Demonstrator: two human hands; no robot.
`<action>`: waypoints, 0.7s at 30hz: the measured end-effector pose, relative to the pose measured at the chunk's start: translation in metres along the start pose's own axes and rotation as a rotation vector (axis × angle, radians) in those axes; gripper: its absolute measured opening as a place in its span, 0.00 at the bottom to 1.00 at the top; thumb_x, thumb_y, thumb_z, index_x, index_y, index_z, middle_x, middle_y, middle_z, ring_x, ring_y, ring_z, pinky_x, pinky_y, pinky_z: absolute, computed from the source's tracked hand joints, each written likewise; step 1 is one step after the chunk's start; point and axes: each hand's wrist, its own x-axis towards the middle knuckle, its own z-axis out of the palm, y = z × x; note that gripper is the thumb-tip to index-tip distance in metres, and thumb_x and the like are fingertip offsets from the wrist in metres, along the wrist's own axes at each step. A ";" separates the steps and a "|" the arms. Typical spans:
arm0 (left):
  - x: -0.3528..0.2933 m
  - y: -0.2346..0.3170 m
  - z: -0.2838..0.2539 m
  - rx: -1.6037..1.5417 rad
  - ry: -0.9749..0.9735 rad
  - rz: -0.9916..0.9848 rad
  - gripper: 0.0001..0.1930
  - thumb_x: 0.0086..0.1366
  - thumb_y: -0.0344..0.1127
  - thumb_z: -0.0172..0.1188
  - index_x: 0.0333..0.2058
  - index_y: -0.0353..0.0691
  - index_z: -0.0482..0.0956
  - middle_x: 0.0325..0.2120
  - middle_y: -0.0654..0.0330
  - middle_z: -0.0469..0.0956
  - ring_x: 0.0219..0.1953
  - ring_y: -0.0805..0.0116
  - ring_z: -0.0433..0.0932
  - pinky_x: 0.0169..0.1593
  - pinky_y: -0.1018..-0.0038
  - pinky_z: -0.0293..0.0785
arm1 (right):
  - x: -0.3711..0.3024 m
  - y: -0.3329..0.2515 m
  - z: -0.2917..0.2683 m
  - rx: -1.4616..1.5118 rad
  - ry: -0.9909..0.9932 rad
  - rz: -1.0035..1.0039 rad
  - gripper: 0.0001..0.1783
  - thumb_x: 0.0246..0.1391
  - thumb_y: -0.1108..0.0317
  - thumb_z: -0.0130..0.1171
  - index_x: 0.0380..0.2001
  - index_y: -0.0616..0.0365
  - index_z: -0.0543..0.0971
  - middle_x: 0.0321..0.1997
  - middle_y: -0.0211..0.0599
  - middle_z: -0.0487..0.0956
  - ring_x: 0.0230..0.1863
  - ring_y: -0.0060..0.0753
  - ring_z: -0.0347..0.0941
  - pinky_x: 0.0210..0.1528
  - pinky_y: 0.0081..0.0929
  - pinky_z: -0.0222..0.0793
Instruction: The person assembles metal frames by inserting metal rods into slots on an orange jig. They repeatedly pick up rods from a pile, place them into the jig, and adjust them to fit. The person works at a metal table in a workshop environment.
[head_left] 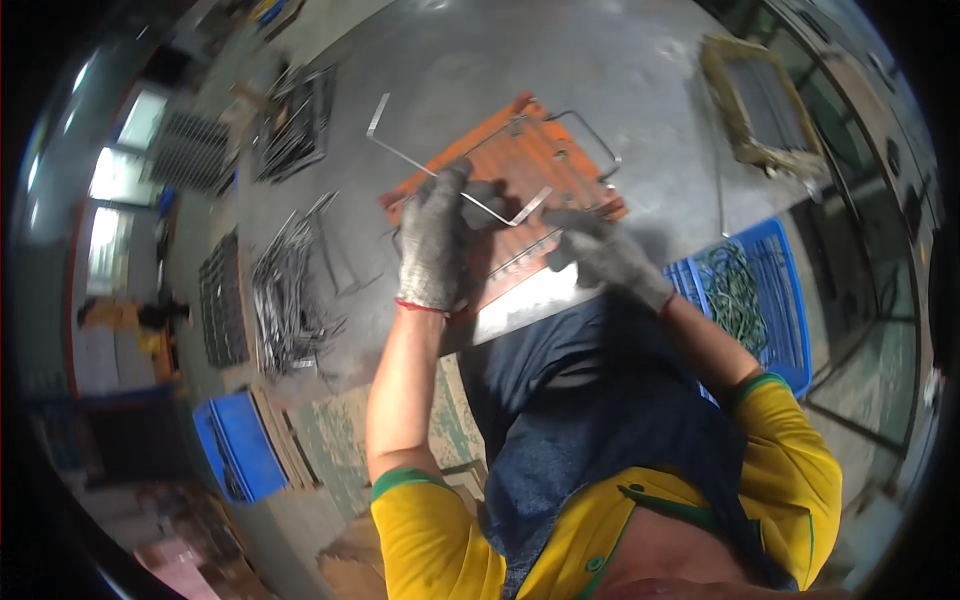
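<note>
My left hand (432, 245), in a grey work glove with a red cuff, is closed on a thin bent metal rod (404, 156). The rod crosses over an orange board (500, 160) and has flattened ends turned in different directions. Small metal fittings and a row of pegs (525, 255) are on the board, and a wire loop (592, 135) bends out past its far right edge. At the board's near right edge is my right hand (605, 258), gloved too, its fingers curled by the pegs. What those fingers grip, if anything, is hidden.
Bent metal rods (285, 290) lie piled on the left of the metal table (430, 50), with dark wire frames (297, 125) beyond. A tape-edged tray (765, 105) lies far right. A blue basket (795, 300) holding green pieces stands right; a blue bin (238, 450) is lower left.
</note>
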 end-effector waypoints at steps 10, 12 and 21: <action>0.044 -0.069 0.039 0.146 -0.105 -0.305 0.13 0.68 0.32 0.52 0.45 0.28 0.73 0.35 0.51 0.78 0.36 0.62 0.80 0.41 0.71 0.79 | -0.010 -0.028 -0.019 0.016 0.430 -0.032 0.17 0.62 0.59 0.56 0.47 0.59 0.77 0.27 0.31 0.77 0.20 0.17 0.70 0.17 0.15 0.62; 0.048 -0.072 0.042 0.076 -0.103 -0.317 0.13 0.68 0.33 0.53 0.44 0.29 0.75 0.34 0.53 0.78 0.36 0.65 0.80 0.42 0.72 0.78 | -0.006 -0.024 -0.022 0.110 0.445 -0.053 0.17 0.62 0.59 0.56 0.47 0.60 0.77 0.26 0.31 0.77 0.20 0.17 0.69 0.17 0.15 0.62; 0.070 -0.090 0.029 0.427 -0.041 -0.215 0.13 0.67 0.39 0.56 0.34 0.33 0.79 0.22 0.63 0.77 0.20 0.81 0.74 0.21 0.82 0.67 | 0.006 -0.027 -0.031 -0.083 0.374 -0.033 0.17 0.63 0.58 0.54 0.43 0.62 0.78 0.25 0.34 0.79 0.18 0.21 0.72 0.17 0.18 0.66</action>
